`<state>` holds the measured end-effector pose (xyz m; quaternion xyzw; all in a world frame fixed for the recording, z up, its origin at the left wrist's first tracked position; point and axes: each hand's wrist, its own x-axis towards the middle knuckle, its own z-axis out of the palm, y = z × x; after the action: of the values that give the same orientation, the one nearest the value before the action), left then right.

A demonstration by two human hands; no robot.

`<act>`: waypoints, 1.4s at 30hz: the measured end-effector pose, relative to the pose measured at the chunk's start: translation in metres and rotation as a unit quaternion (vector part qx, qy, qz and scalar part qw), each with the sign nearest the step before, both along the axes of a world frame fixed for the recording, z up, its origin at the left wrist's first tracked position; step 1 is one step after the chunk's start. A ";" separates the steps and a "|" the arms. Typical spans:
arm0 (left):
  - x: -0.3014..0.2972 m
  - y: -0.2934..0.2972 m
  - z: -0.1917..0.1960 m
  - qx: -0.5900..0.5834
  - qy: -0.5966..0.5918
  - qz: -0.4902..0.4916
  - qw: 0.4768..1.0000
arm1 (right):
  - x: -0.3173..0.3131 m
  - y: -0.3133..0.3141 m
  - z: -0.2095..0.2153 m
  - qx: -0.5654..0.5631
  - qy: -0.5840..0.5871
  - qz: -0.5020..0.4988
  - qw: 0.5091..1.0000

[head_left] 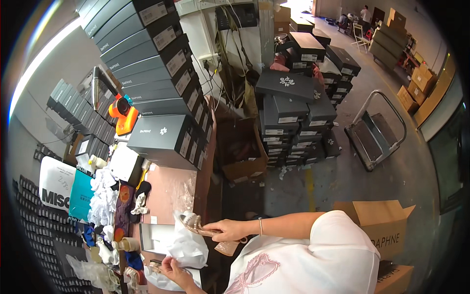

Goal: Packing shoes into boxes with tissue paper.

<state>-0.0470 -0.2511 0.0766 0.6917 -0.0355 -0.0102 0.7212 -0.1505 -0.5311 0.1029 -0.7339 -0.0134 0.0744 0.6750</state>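
My right hand [227, 229] is closed round a tan strappy sandal [192, 223] with a block heel, lifted over white tissue paper [185, 247]. The tissue spills from an open shoebox [150, 236] with a white inside, on the table by my body. Lower down, my left hand [175, 272] has its fingers bent at the box's near end, around a small brownish piece [155, 266]. Tissue and fingers cover most of that piece, so its kind is hidden.
Tall stacks of dark shoeboxes [161, 132] stand at the table's far end, beside an orange tape dispenser [125, 117]. Crumpled paper [104, 188] and cloths line the left side. Beyond are an open carton [242, 152], more stacked shoeboxes [286, 108] and a hand trolley [377, 132].
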 end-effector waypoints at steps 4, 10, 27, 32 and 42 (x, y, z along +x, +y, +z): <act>-0.040 -0.034 0.013 -0.102 0.043 0.026 0.994 | -0.020 -0.016 0.046 0.132 0.040 0.076 0.988; -0.069 -0.122 0.029 -0.032 -0.049 0.019 0.998 | -0.096 -0.091 0.064 0.366 0.090 0.031 0.926; -0.233 -0.223 0.017 -0.105 0.013 -0.020 0.994 | -0.201 -0.174 -0.008 -0.108 0.042 0.052 0.992; -0.243 -0.240 0.037 -0.019 0.040 -0.209 0.977 | -0.212 -0.197 -0.015 -0.030 0.027 0.081 0.996; -0.233 -0.259 0.054 0.316 -0.159 -0.075 0.932 | -0.214 -0.197 -0.038 0.395 0.323 0.042 0.859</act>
<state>-0.2803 -0.5101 0.1308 0.8716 -0.1967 0.0350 0.4477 -0.3646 -0.7285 0.0650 -0.3390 0.1465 0.3244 0.8708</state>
